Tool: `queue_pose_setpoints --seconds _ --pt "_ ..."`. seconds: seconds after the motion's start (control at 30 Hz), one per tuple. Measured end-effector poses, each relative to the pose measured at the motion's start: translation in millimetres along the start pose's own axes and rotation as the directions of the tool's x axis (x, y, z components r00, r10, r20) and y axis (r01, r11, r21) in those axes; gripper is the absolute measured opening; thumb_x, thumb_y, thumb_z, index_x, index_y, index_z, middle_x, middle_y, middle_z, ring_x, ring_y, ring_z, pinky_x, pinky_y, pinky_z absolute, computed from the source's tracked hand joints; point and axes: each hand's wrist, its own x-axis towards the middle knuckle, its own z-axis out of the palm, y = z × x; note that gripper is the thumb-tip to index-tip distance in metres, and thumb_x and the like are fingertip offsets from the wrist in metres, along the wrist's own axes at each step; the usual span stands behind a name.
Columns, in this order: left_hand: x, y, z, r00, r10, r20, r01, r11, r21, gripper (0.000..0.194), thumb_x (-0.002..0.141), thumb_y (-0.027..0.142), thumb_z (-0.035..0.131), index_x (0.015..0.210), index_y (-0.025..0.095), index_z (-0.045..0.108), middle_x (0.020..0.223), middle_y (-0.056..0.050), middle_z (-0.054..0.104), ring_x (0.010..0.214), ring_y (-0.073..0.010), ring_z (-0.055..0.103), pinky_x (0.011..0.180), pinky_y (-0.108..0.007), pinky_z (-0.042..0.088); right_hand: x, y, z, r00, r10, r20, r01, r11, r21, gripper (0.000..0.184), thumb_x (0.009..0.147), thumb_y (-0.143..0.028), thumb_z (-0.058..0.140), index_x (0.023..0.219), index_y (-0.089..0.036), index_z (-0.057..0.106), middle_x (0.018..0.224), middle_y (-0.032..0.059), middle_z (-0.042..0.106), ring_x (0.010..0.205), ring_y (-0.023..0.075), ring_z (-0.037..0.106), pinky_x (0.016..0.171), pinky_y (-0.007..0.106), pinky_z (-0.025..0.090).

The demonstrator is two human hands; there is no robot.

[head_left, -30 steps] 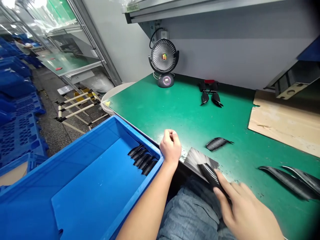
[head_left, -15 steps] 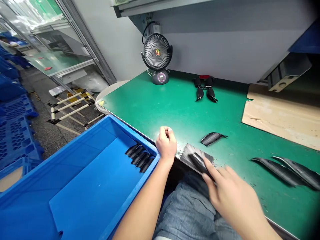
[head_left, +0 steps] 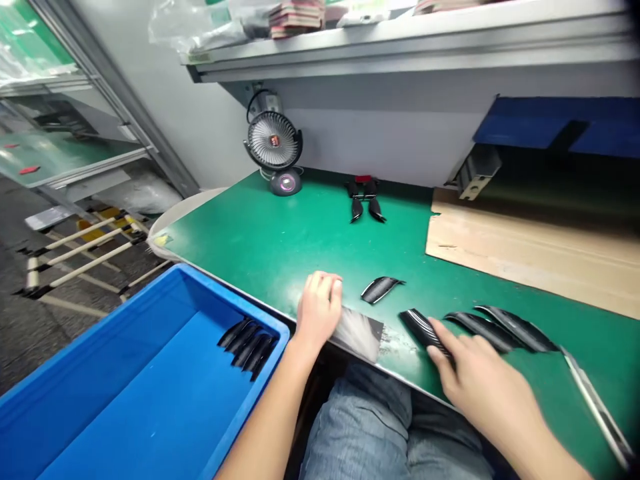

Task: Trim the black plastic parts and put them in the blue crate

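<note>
My right hand [head_left: 470, 367] grips a curved black carbon-fibre-patterned shell piece [head_left: 417, 328] by its near end, just over the green table top. My left hand [head_left: 319, 308] rests at the table's front edge with its fingers curled together; what they hold, if anything, is hidden. It overlaps the left end of a dark sheet [head_left: 361, 333] that resembles sandpaper and carries a pale smear. A similar short black piece [head_left: 381, 289] lies behind the sheet. Two longer curved black pieces [head_left: 517, 329] lie beyond my right hand.
A blue bin [head_left: 150, 373] at left holds a row of several black pieces [head_left: 249, 347]. A box-cutter-like tool [head_left: 597, 407] lies at right. A fan [head_left: 274, 143], small black parts [head_left: 367, 200] and cardboard [head_left: 500, 247] are farther back, under a shelf [head_left: 350, 53].
My right hand has moved the black shell piece off the sheet, to its right. My left hand has come onto the sheet's left end. The view has shifted right and up.
</note>
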Motion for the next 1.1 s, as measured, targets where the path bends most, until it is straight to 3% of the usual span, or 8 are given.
queue_pose_setpoints --seconds 0.1,0.23,0.33,0.5,0.6,0.73,0.97,1.1 --pt "11 29 7.9 0.951 0.201 0.233 -0.211 0.977 0.016 0.027 0.093 0.034 0.042 0.106 0.027 0.065 0.117 -0.005 0.060 0.115 -0.0226 0.047 0.100 -0.036 0.039 14 7 3 0.999 0.015 -0.043 -0.015 1.000 0.010 0.036 0.095 -0.038 0.043 0.124 -0.018 0.054 0.089 0.0058 0.061 0.088 0.0229 0.056 0.063 0.032 0.047" --pt "20 48 29.0 0.880 0.225 0.417 -0.286 0.954 0.087 0.037 0.095 0.036 0.034 0.097 0.025 0.069 0.128 -0.005 0.056 0.119 -0.0280 0.041 0.099 -0.046 0.042 38 4 12 0.993 -0.082 -0.080 0.083 0.996 0.015 0.020 0.087 -0.017 0.052 0.103 -0.019 0.064 0.091 0.0077 0.059 0.088 0.0244 0.052 0.070 0.034 0.045" --pt "16 51 39.2 0.859 0.233 0.456 -0.303 0.949 0.084 0.040 0.096 0.037 0.032 0.090 0.025 0.070 0.128 -0.002 0.056 0.117 -0.0283 0.041 0.097 -0.048 0.045 48 -1 25 0.991 -0.109 -0.077 0.113 0.993 0.045 0.036 0.082 -0.004 0.051 0.105 -0.026 0.067 0.097 0.0073 0.059 0.094 0.0242 0.052 0.076 0.034 0.044" --pt "-3 64 37.6 0.829 0.246 0.503 -0.326 0.942 0.076 0.037 0.097 0.038 0.031 0.107 0.028 0.066 0.136 0.000 0.049 0.122 -0.0272 0.035 0.102 -0.048 0.041 35 12 33 0.993 -0.035 -0.116 0.045 0.996 0.080 0.041 0.086 -0.010 0.051 0.121 -0.028 0.061 0.114 0.0068 0.059 0.107 0.0249 0.049 0.087 0.035 0.043" --pt "-11 75 31.6 0.852 0.241 0.464 -0.350 0.923 0.163 0.035 0.096 0.036 0.036 0.119 0.026 0.060 0.138 -0.004 0.047 0.124 -0.0284 0.033 0.102 -0.048 0.041 13 51 24 0.980 0.119 -0.160 -0.107 0.991 0.086 0.036 0.091 -0.022 0.049 0.127 -0.021 0.056 0.115 0.0082 0.060 0.107 0.0250 0.050 0.084 0.036 0.045" --pt "-12 90 30.6 0.854 0.248 0.457 -0.410 0.861 0.300 0.034 0.095 0.036 0.038 0.111 0.022 0.064 0.116 -0.008 0.059 0.110 -0.0270 0.045 0.089 -0.042 0.047 2 108 17 0.947 0.281 -0.154 -0.272 0.959 0.079 0.030 0.093 -0.034 0.049 0.112 -0.017 0.063 0.105 0.0090 0.064 0.099 0.0265 0.054 0.065 0.035 0.047" --pt "-5 114 47.9 0.795 0.194 0.575 -0.519 0.708 0.480 0.035 0.093 0.036 0.039 0.100 0.022 0.071 0.095 -0.007 0.067 0.093 -0.0264 0.056 0.076 -0.037 0.047 36 108 1 0.964 0.263 -0.042 -0.258 0.960 0.105 0.015 0.090 -0.028 0.058 0.083 -0.016 0.062 0.081 0.0010 0.061 0.080 0.0152 0.059 0.069 0.030 0.049" --pt "6 96 66.1 0.791 0.198 0.579 -0.521 0.714 0.468 0.039 0.088 0.043 0.043 0.098 0.021 0.072 0.087 -0.007 0.071 0.085 -0.0277 0.060 0.074 -0.037 0.048 -8 139 -26 0.942 0.322 -0.095 -0.310 0.943 0.120 0.013 0.092 -0.027 0.054 0.091 -0.018 0.064 0.090 0.0015 0.064 0.090 0.0154 0.058 0.077 0.031 0.049"
